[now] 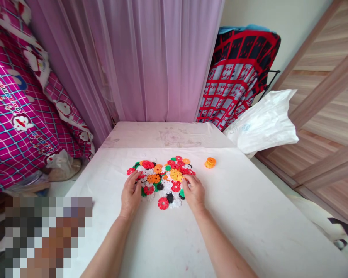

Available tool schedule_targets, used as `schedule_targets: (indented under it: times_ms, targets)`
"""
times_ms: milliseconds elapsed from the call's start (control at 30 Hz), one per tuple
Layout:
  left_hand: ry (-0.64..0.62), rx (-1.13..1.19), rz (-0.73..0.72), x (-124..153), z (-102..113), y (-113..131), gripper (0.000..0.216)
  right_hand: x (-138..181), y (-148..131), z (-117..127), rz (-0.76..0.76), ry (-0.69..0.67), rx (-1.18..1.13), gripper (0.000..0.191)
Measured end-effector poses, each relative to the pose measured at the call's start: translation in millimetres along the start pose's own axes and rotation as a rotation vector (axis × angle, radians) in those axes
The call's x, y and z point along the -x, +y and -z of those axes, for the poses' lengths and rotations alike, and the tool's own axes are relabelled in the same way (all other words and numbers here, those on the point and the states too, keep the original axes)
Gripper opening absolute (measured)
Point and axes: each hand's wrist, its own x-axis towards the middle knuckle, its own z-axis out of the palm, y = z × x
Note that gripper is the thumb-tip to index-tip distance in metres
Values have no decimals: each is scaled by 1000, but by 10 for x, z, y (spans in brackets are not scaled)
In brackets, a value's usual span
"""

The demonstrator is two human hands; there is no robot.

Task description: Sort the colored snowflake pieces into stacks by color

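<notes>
A loose pile of notched plastic snowflake discs (163, 203) in red, white, black, green and orange lies on the white-covered table. At the pile's left edge rests my left hand (131, 194), thumb and fingers apart, its fingertips against some red and white discs. My right hand (195, 192) is at the right side, with thumb and forefinger closed at the edge of a yellow-orange snowflake disc (176, 175). The fingers hide part of that contact. Apart from the pile, to the right, stands a small stack of orange discs (210, 162).
The table (168, 243) reaches back to a purple curtain (165, 61). A white plastic bag (263, 121) hangs beyond its right edge, near a red and black patterned cloth (234, 73). Pink checked fabric (23, 104) hangs at left; wooden doors (324, 100) stand at right.
</notes>
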Motion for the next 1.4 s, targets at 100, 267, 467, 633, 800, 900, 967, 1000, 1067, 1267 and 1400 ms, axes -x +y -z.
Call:
schedule_targets:
  times_ms: [100, 267, 467, 633, 800, 900, 967, 1000, 1067, 1267, 1400]
  targets:
    - [68, 92, 138, -52, 79, 25, 32, 52, -105, 59, -77, -18, -160, 22]
    - [90, 208, 285, -92, 122, 61, 38, 350, -599, 86, 11, -364, -285, 16]
    - [77, 178, 259, -71, 93, 42, 38, 414, -703, 41, 125, -379, 105, 13]
    - [76, 165, 254, -69, 67, 37, 37, 153, -231, 185, -37, -231, 271, 14]
    - [74, 151, 251, -75, 61, 59, 36, 179, -272, 200, -148, -270, 88, 22]
    - [56, 138, 246, -70, 65, 59, 37, 297, -524, 79, -94, -382, -76, 19]
    - [46, 129, 234, -67, 66, 43, 36, 328, -641, -5, -8, -407, -54, 13]
    - [44, 125, 227, -66, 65, 33, 36, 318, -663, -36, 22, -402, -11, 11]
    - [45, 118, 209, -67, 61, 12, 35, 255, -634, -58, 30, -367, 99, 9]
    - [37, 89, 190, -71, 49, -9, 33, 196, -525, 79, -108, -234, 186, 9]
    - [42, 97, 154, -61, 53, -21, 33, 354, -608, 151, -35, -377, 115, 5]
